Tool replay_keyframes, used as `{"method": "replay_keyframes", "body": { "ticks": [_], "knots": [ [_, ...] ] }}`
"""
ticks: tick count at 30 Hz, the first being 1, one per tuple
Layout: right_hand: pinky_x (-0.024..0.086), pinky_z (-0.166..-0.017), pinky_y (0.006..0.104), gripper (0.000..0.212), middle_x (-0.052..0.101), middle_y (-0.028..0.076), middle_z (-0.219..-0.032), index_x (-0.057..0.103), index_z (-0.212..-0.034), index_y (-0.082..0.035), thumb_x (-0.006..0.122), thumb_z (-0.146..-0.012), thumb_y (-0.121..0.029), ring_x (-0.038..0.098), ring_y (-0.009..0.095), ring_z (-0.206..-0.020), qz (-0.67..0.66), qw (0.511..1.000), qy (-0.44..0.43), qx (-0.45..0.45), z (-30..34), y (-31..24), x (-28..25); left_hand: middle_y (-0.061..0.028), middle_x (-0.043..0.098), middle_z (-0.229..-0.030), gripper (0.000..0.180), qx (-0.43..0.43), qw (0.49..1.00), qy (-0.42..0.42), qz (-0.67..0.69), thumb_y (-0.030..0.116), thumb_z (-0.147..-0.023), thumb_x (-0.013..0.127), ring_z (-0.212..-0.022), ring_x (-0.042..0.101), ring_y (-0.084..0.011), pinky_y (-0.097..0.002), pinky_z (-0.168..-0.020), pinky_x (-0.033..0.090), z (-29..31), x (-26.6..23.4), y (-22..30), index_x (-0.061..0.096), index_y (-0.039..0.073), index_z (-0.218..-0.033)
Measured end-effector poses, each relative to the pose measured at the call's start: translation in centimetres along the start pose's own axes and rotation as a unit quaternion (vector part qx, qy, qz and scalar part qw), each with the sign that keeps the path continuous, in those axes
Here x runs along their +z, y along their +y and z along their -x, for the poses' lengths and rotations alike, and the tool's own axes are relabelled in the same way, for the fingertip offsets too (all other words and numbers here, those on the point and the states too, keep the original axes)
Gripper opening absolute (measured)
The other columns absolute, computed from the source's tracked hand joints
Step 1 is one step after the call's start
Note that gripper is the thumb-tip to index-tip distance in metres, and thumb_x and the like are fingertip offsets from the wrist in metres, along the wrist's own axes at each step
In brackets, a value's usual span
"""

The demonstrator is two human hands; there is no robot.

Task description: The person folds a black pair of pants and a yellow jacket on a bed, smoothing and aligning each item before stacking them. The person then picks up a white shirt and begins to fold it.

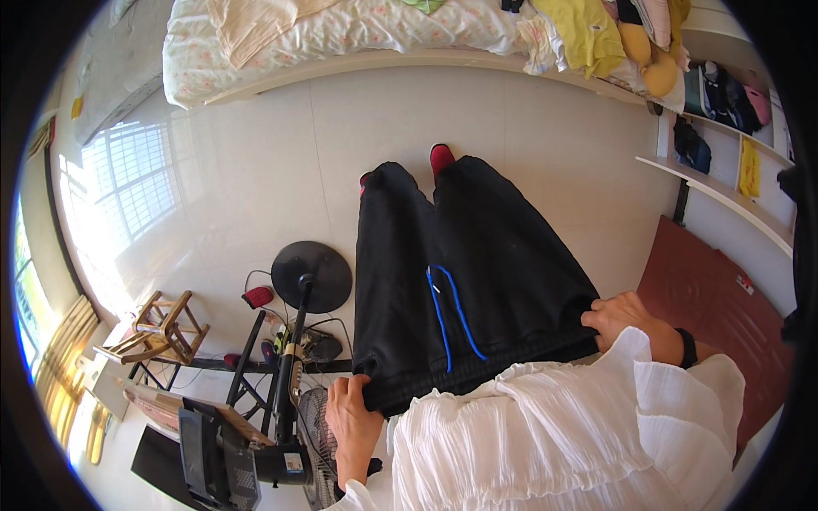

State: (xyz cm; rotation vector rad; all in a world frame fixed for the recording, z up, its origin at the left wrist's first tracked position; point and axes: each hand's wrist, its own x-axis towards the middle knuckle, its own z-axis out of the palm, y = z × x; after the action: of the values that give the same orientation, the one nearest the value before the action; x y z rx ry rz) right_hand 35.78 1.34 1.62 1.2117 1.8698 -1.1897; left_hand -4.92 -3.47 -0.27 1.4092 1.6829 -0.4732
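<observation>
A pair of black trousers (477, 230) hangs spread out in front of my white blouse, its legs reaching down toward my red shoes (440, 157). From the gathered elastic waistband (477, 368), a blue drawstring (443, 328) trails over the cloth in a loop. My left hand (351, 419) is closed on the waistband's left end, the thumb side against the fabric. At the opposite end, my right hand (625, 318) grips a bunched side of the trousers, fingers curled in. The waistband stretches between both hands.
A bed (341, 47) with floral bedding and clothes lies ahead. On the left are a standing fan's round base (312, 277), a small wooden chair (166, 328) and black metal legs. Shelves (724, 183) and a reddish-brown panel (707, 315) stand on the right.
</observation>
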Motion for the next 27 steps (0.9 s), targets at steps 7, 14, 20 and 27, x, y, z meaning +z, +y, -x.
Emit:
{"method": "replay_keyframes", "body": {
  "ticks": [7, 14, 20, 27],
  "knots": [
    [0.044, -0.054, 0.0414, 0.02, 0.06, 0.012, -0.066, 0.064, -0.073, -0.003, 0.066, -0.057, -0.016, 0.061, 0.031, -0.061, 0.016, 0.995, -0.09, 0.047, 0.2, 0.0, -1.4, -0.0117, 0.056, -0.114, 0.061, 0.067, 0.997, -0.037, 0.017, 0.004, -0.059, 0.068, -0.107, 0.051, -0.0332, -0.0399, -0.089, 0.043, -0.4, -0.7, 1.4, 0.054, 0.009, -0.118],
    [0.044, -0.069, 0.0385, 0.02, 0.059, 0.013, -0.08, 0.064, -0.074, -0.004, 0.067, -0.058, -0.016, 0.058, 0.028, -0.08, 0.038, 0.998, -0.017, 0.053, 0.6, -0.4, -3.3, -0.0126, 0.054, -0.122, 0.068, 0.19, 0.964, -0.109, 0.152, 0.009, -0.064, 0.071, -0.112, 0.051, -0.0318, -0.039, -0.093, 0.043, -0.7, -1.8, 2.5, 0.048, 0.011, -0.128],
    [0.043, -0.076, 0.0376, 0.024, 0.058, 0.012, -0.094, 0.064, -0.078, -0.003, 0.067, -0.055, -0.008, 0.055, 0.028, -0.091, 0.036, 0.992, 0.12, 0.029, 1.7, -0.6, -4.7, -0.0164, 0.065, -0.095, 0.055, 0.146, 0.953, -0.149, 0.219, 0.006, -0.065, 0.066, -0.088, 0.064, -0.0298, -0.0342, -0.08, 0.05, -1.2, -2.6, 1.7, 0.056, 0.01, -0.119],
    [0.045, -0.079, 0.0362, 0.046, 0.062, 0.009, -0.095, 0.061, -0.101, -0.005, 0.058, -0.056, 0.004, 0.058, 0.026, -0.087, -0.084, 0.959, 0.24, -0.123, -0.4, -0.2, -7.8, -0.0063, 0.058, -0.066, 0.03, 0.164, 0.926, -0.104, 0.322, 0.007, -0.073, 0.059, -0.058, 0.049, -0.0074, -0.0226, -0.055, 0.041, -4.8, -4.6, 1.9, 0.064, 0.002, -0.103]
  ]
}}
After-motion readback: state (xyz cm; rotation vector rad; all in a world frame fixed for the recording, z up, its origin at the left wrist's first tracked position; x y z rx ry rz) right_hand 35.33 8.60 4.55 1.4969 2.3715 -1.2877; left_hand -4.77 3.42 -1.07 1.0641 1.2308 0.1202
